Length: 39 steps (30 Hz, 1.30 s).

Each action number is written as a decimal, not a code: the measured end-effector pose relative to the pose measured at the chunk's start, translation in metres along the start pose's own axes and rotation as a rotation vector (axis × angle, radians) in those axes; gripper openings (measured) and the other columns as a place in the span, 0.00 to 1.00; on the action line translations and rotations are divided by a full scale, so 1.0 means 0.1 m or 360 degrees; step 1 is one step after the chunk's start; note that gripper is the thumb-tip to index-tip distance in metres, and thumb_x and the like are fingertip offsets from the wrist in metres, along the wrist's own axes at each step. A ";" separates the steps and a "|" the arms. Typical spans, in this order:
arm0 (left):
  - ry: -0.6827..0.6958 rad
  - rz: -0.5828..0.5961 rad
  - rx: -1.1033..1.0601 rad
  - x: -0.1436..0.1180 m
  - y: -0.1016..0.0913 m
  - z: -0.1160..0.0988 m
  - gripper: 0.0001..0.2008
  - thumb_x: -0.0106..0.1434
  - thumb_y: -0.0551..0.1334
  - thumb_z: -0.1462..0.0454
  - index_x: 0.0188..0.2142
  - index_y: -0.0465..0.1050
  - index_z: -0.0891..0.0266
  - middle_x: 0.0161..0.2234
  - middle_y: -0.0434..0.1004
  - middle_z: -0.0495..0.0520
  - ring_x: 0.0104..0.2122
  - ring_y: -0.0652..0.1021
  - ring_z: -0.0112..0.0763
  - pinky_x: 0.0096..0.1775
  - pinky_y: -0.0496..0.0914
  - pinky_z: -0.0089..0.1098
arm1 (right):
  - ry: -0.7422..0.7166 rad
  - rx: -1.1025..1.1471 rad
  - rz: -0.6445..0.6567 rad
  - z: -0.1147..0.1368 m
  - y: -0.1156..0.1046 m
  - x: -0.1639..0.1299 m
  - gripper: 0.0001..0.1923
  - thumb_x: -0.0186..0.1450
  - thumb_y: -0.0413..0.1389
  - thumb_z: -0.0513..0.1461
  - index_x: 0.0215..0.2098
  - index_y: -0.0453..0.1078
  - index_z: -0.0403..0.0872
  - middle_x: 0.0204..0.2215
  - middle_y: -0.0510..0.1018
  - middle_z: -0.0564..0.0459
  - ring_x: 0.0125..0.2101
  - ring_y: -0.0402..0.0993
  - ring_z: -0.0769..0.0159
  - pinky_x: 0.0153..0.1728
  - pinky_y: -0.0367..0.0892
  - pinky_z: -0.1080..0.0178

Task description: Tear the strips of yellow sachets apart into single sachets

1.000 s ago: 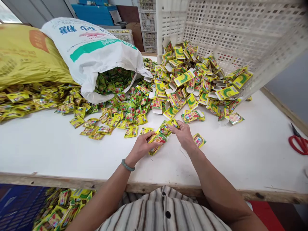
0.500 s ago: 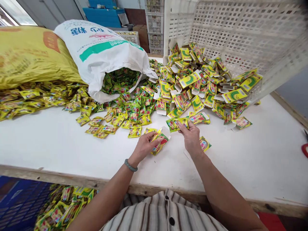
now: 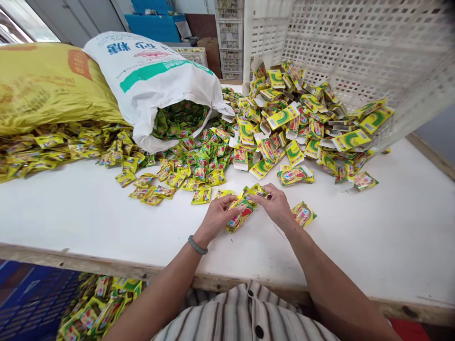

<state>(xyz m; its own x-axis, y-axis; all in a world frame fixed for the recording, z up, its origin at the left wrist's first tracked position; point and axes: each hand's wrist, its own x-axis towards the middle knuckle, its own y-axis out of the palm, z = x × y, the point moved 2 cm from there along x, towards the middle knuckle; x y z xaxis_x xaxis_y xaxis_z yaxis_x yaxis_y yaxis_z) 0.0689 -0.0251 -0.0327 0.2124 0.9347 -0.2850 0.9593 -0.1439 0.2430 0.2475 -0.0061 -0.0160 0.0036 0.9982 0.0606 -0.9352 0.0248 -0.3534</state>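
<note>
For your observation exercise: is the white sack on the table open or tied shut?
Open: the white sack lies on its side, sachets spilling from its mouth.

Packing workshop: sacks (image 3: pixel 149 80), crates (image 3: pixel 355 52), sachet heaps (image 3: pixel 192 166)

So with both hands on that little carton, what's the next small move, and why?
Probably push the packets further into the small carton. The left hand holds the carton with its end open, and the right hand pinches packets at its mouth, only part-way in.
</note>
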 end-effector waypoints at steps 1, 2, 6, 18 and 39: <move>-0.0008 0.0002 -0.0026 0.00 0.01 0.00 0.24 0.44 0.76 0.58 0.38 0.73 0.64 0.34 0.80 0.52 0.32 0.78 0.31 0.36 0.70 0.29 | -0.0012 -0.0024 -0.0030 -0.01 0.02 0.00 0.18 0.55 0.61 0.53 0.25 0.73 0.46 0.28 0.70 0.54 0.28 0.64 0.68 0.28 0.59 0.65; -0.0010 0.0014 -0.0043 0.00 0.02 -0.01 0.25 0.43 0.76 0.58 0.39 0.74 0.65 0.35 0.80 0.53 0.32 0.78 0.32 0.37 0.71 0.30 | -0.0014 -0.0033 -0.0050 -0.01 0.03 0.00 0.18 0.56 0.60 0.53 0.25 0.74 0.46 0.28 0.70 0.53 0.28 0.64 0.68 0.29 0.59 0.65; -0.0010 0.0084 -0.0069 0.01 0.06 -0.07 0.25 0.43 0.76 0.59 0.41 0.75 0.65 0.39 0.80 0.55 0.34 0.79 0.34 0.38 0.72 0.31 | -0.0018 0.0002 -0.0110 -0.01 0.05 0.00 0.19 0.57 0.59 0.54 0.24 0.74 0.47 0.26 0.70 0.53 0.28 0.64 0.66 0.31 0.60 0.63; -0.0020 0.0035 -0.0058 0.04 0.00 -0.03 0.24 0.46 0.75 0.57 0.42 0.76 0.64 0.37 0.81 0.55 0.32 0.79 0.33 0.35 0.72 0.30 | -0.0224 -0.0132 -0.0133 0.06 0.08 -0.05 0.08 0.60 0.58 0.44 0.34 0.76 0.50 0.33 0.79 0.49 0.38 0.72 0.59 0.44 0.65 0.56; 0.0261 -0.0330 -0.0144 -0.11 -0.12 -0.12 0.35 0.52 0.71 0.53 0.56 0.60 0.57 0.30 0.78 0.48 0.25 0.78 0.31 0.28 0.72 0.30 | -0.0166 0.0228 -0.0111 0.09 0.32 -0.12 0.16 0.58 0.59 0.47 0.42 0.74 0.49 0.41 0.78 0.47 0.41 0.72 0.60 0.39 0.68 0.60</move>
<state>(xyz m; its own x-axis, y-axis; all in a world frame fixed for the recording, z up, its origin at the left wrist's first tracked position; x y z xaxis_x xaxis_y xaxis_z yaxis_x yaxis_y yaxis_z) 0.0532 -0.0303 -0.0215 -0.0270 0.9823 -0.1853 0.9570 0.0789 0.2792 0.2139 -0.0173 -0.0198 0.0405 0.9830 0.1793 -0.9748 0.0783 -0.2090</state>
